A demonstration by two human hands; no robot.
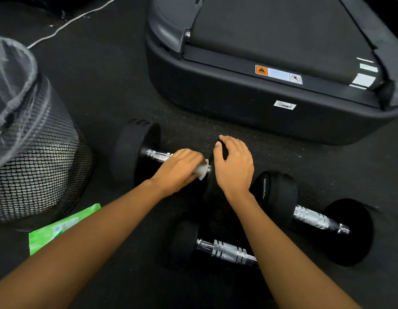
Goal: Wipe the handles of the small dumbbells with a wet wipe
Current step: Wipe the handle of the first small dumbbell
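Note:
Three black dumbbells with chrome handles lie on the dark floor. On the far dumbbell (135, 150), my left hand (180, 168) wraps a white wet wipe (202, 170) around the right part of the handle (159, 155). My right hand (235, 162) grips the top of that dumbbell's right weight head, which it mostly hides. A second dumbbell (316, 218) lies to the right. The third dumbbell (226, 250) lies nearest me, partly under my right forearm.
A black mesh bin (37, 157) with a clear liner stands at the left. A green wet-wipe pack (57, 228) lies on the floor beside it. A treadmill base (249, 97) fills the far right. A white cable (68, 22) runs across the far floor.

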